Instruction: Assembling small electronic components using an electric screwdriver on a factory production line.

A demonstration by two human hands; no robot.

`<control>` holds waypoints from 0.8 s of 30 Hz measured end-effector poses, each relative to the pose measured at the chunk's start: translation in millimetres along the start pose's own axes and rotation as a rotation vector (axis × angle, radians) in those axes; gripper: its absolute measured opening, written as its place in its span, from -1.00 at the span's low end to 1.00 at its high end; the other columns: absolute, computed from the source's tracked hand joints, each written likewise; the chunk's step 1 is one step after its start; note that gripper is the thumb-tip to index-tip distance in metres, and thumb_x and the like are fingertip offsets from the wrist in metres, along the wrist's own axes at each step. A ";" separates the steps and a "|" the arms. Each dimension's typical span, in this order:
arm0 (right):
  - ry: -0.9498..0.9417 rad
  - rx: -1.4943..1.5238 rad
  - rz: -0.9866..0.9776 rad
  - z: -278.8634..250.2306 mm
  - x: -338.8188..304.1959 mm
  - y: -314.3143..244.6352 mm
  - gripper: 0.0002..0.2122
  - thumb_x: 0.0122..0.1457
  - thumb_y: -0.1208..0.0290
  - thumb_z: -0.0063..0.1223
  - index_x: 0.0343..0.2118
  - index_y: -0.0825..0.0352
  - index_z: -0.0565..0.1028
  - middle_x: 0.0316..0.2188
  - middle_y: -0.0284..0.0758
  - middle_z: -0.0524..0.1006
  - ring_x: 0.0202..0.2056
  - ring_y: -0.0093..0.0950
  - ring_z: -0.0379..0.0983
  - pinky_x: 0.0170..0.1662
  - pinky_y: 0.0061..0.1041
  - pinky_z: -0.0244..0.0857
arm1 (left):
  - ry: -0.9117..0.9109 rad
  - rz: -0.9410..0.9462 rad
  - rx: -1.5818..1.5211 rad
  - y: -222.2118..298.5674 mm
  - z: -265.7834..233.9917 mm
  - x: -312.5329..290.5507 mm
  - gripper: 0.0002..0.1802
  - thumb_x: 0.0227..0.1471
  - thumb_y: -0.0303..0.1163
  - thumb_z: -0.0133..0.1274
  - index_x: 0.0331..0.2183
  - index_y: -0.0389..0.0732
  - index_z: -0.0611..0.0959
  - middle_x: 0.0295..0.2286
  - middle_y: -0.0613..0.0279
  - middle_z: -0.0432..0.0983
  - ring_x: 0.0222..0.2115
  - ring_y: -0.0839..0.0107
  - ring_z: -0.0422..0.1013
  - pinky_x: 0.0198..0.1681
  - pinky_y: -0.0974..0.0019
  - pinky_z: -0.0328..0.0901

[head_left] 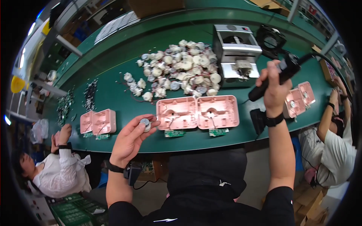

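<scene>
My left hand [129, 142] pinches a small round motor [144, 122], grey on top with a white body, just left of two pink plastic housings. My right hand [275, 92] grips a black electric screwdriver [289, 71] above the table, its tip pointing down and left. Between my hands the left pink housing [184, 122] and the right pink housing [230, 121] lie side by side, hollow side up. Green circuit boards [174, 133] hang on wires at their front edges. Behind them is a heap of white motors [184, 64] with dark red wires.
A grey metal machine [236, 51] stands behind my right hand, with a black fan [270, 40] beside it. Pink housings [104, 121] lie farther left, near a seated person. More housings [295, 103] lie to the right by another person. Small parts [89, 94] are scattered on the green table.
</scene>
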State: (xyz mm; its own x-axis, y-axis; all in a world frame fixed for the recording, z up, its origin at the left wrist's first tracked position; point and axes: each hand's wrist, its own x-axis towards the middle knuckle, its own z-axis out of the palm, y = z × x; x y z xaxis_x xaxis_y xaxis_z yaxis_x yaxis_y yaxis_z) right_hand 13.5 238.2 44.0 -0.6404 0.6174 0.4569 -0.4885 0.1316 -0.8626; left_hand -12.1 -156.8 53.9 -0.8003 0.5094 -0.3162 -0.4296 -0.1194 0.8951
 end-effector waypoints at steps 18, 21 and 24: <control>0.045 0.026 -0.028 1.2 -9.3 -8.9 -0.82 0.20 0.40 0.12 -0.29 0.37 0.38 -0.68 -0.37 0.39 -0.69 -0.56 0.35 -0.59 -0.60 0.23 | -0.223 0.354 0.779 -37.1 111.5 79.1 -0.74 -0.06 -0.51 0.24 -0.23 -0.23 0.66 -0.26 0.22 0.53 -0.27 0.44 0.48 -0.15 0.37 0.38; 0.036 0.041 -0.019 -1.2 -5.9 -8.6 -0.81 0.20 0.39 0.12 -0.28 0.37 0.37 -0.68 -0.37 0.39 -0.69 -0.56 0.35 -0.59 -0.59 0.23 | -0.206 0.573 1.087 -32.7 116.8 79.7 -0.68 -0.13 -0.52 0.27 -0.22 -0.16 0.68 -0.29 0.21 0.54 -0.22 0.33 0.47 -0.11 0.30 0.37; 0.031 0.039 -0.019 -1.9 -6.4 -8.0 -0.80 0.20 0.39 0.12 -0.27 0.36 0.37 -0.68 -0.37 0.40 -0.69 -0.56 0.35 -0.59 -0.59 0.24 | -0.221 0.701 1.173 -39.5 114.4 87.8 -0.67 -0.20 -0.53 0.27 -0.26 -0.14 0.69 -0.28 0.22 0.55 -0.17 0.24 0.45 -0.07 0.24 0.34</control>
State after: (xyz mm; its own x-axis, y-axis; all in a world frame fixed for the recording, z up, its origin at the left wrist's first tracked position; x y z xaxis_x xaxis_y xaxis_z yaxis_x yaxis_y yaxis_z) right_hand 22.6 234.7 47.6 -0.6122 0.6390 0.4657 -0.5237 0.1136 -0.8443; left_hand -17.5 -9.9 26.8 -0.5712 0.7778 0.2622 0.7184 0.3192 0.6181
